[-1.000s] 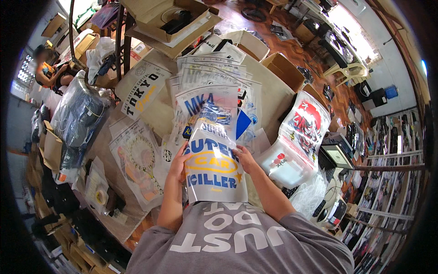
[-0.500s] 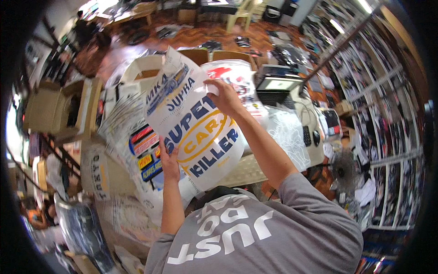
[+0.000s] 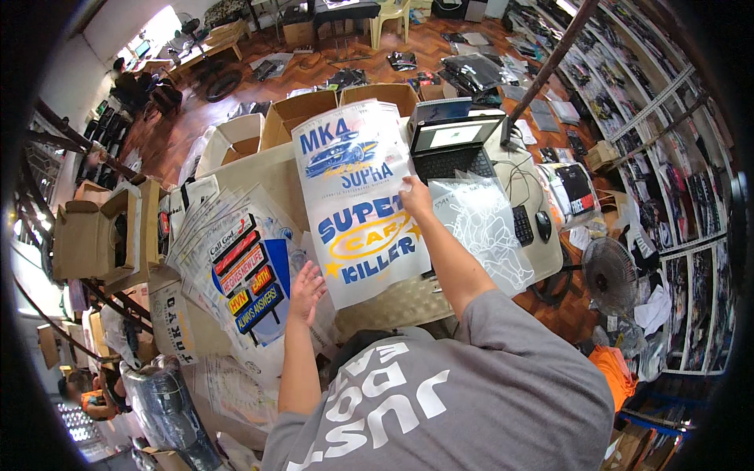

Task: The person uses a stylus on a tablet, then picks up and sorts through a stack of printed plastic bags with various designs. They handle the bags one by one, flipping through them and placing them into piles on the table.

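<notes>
A long white printed transfer sheet [image 3: 357,206], with a blue car picture and blue and yellow lettering, lies flattish at the middle of the table. My right hand [image 3: 416,198] is closed at its right edge, fingertips partly hidden. Just off the lower left edge, my left hand [image 3: 306,294] is open with its fingers spread and nothing in it. Left of that hand spreads a fanned pile of printed sheets [image 3: 200,235]; the top one has a blue patch with red, yellow and black labels.
A laptop [image 3: 454,153], keyboard [image 3: 522,226] and mouse [image 3: 543,226] occupy the table's right side, near a clear bag with white cord-like lines [image 3: 481,231]. Open cardboard boxes [image 3: 302,114] line the far edge. A fan [image 3: 609,271] and packed shelves [image 3: 675,188] stand right.
The raised, tilted sheet has come down and straightened on the table. My left hand has let go of its left edge; my right hand has moved lower along the right edge.
</notes>
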